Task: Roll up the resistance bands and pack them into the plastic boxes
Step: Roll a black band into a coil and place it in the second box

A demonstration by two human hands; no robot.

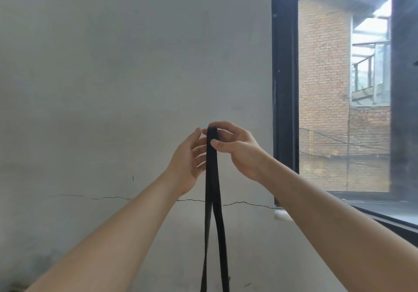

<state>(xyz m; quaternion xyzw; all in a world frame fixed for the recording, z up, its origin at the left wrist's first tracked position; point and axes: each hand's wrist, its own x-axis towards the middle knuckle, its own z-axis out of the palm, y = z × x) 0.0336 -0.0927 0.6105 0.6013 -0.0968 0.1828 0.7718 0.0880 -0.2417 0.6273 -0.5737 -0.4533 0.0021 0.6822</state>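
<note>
R hand (235, 149) pinches the long black flat rubber band (212, 189) at its top fold; L hand (188, 162) spread beside it, maybe touching. Rolling not begun, boxes unseen.

Above the grip: open air in front of the wall (113, 65).
Left of the grip: the left hand (187, 162) just beside the band (212, 201); beyond it, free room.
Right of the grip: past the right hand (239, 153), a black window frame (285, 88), with its sill (384, 212) lower down.
Below the grip: the band's two hanging strands, parting lower down, between the forearms (113, 235).
</note>
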